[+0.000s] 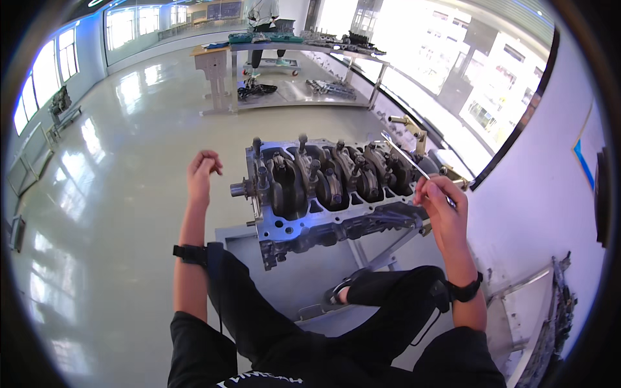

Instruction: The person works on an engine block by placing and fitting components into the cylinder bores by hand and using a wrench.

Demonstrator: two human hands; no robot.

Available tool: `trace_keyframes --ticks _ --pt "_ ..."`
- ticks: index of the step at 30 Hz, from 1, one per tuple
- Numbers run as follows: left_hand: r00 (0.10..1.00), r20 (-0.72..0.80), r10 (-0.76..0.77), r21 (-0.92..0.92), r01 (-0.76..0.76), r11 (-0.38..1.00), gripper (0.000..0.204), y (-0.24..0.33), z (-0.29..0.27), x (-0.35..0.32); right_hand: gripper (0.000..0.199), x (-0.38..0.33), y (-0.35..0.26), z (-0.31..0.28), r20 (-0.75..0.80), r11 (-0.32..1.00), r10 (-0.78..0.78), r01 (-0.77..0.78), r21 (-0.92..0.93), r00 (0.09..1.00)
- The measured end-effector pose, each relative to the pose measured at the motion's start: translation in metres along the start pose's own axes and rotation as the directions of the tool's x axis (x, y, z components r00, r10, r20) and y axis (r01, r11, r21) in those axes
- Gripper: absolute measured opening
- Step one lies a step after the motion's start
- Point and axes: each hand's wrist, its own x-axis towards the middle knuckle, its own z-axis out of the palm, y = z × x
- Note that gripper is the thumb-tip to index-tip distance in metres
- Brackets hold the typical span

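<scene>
An engine block (304,223) lies with its crankshaft side up in front of me. Its crankshaft (330,184) runs left to right between bearing caps, and several bolts (314,169) stand up out of the caps. My right hand (445,202) is closed around a tool with a thin metal shaft (406,156), just off the block's right end. The shaft slants up and left over that end; the fingers hide most of its handle. Left of the crankshaft's protruding end (240,189), my left hand (206,167) hangs in the air with curled fingers and nothing visible in them.
The block is mounted on a metal stand (372,249) with a brass-coloured bracket (414,132) at the right. A workbench (304,46) with parts stands beyond; another person (262,16) is behind it. More engine parts (553,310) rest by the right wall (517,213).
</scene>
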Motion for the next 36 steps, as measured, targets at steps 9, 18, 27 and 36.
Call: trace_keyframes --ticks 9,18,27,36 --pt "0.930 0.363 0.065 0.582 -0.281 0.763 0.015 0.193 0.062 0.005 0.018 0.056 0.076 0.019 0.137 0.991 -0.122 0.112 0.076 0.983" --pt "0.732 0.675 -0.091 0.675 -0.564 0.476 0.021 0.185 0.159 0.001 0.003 0.067 0.071 0.033 0.158 0.883 -0.392 0.419 -0.214 0.907" --pt "0.473 0.852 -0.224 0.511 -0.846 0.156 0.037 0.136 0.236 -0.005 0.009 0.041 0.080 0.023 0.161 0.873 -0.433 0.457 -0.169 0.887" --pt "0.517 0.770 -0.375 0.638 -0.622 0.454 0.043 0.124 0.250 -0.003 0.009 0.049 0.091 0.018 0.203 0.816 -0.462 0.504 -0.283 0.863"
